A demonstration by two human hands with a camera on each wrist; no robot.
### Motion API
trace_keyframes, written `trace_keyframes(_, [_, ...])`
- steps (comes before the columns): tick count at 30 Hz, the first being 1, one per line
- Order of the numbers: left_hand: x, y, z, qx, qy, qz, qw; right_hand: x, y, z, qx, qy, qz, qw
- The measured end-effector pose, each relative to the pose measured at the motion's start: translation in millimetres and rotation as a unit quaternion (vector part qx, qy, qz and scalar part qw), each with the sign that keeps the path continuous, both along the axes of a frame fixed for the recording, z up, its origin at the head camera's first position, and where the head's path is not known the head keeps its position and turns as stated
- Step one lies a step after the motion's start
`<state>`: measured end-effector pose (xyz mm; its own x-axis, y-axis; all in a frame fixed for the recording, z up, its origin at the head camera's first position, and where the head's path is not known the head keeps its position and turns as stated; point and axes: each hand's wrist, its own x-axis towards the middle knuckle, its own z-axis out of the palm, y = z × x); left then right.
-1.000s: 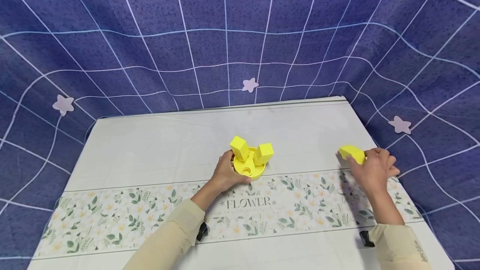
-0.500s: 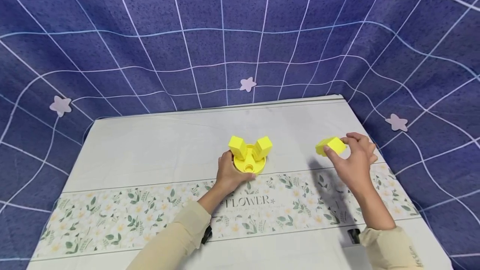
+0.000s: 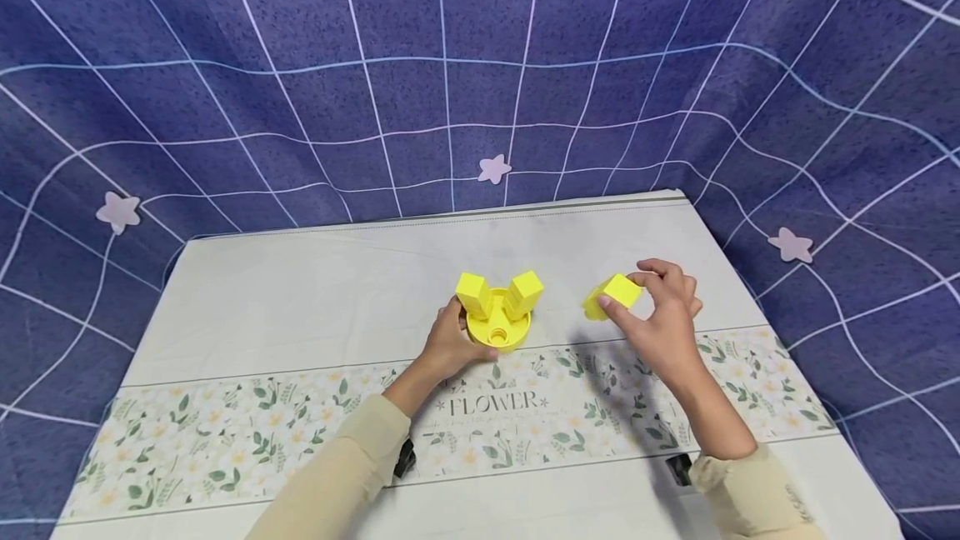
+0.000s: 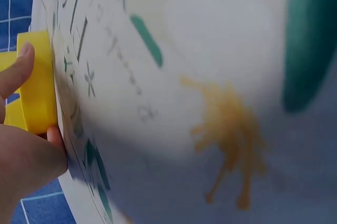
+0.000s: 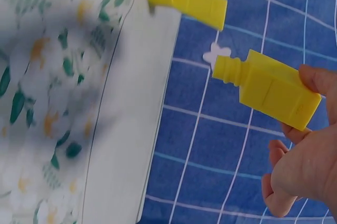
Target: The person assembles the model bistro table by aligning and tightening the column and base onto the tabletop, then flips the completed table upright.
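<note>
My left hand (image 3: 447, 346) grips the side of a round yellow base (image 3: 513, 342), which sits on the table. Two yellow rectangular blocks (image 3: 474, 297) stand up from it, leaning apart, and a round hole shows at its near side. In the left wrist view, my thumb lies against the wall of the base (image 4: 41, 92). Off to the right, my right hand (image 3: 667, 327) pinches a yellow bottle-shaped block (image 5: 279, 89) between thumb and fingers, above the table. Its ribbed neck points toward the base in the right wrist view; the held end is partly covered by fingers.
A white tablecloth (image 3: 315, 282) with a flower-printed band covers the table. Behind and beside it hangs a blue curtain (image 3: 375, 90) with a white grid and stars. Black devices (image 3: 679, 469) sit at both wrists.
My right hand has lifted the bottle-shaped block from the right side and carried it leftward toward the base, tilting it on the way. The left hand keeps its grip, nearly still.
</note>
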<state>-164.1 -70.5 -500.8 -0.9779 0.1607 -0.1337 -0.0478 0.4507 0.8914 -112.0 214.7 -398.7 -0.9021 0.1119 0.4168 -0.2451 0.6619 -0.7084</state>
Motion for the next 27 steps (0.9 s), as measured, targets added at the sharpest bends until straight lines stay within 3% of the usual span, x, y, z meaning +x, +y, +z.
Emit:
trace_keyframes(6, [-3.0,-2.5,-0.9,-0.008,-0.006,0.0,1.0,-0.3,-17,0.6,-0.008,0.009,0.03,0.9995])
trace_keyframes(11, [-1.8,3.0,-3.0,0.006,0.009,0.005,0.9999,-2.0,-31,-0.6,-0.004,0.001,0.047,0.9989])
trace_keyframes(20, [1.8,10.7,-6.2,-0.031,0.023,0.016,0.9991,-3.0,-47,0.4,0.0,-0.002,0.069,0.9976])
trace_keyframes(27, [2.4,10.5,-6.6,-0.025,0.036,0.014,0.9989,-3.4,-54,-1.6,-0.003,-0.007,0.084,0.9964])
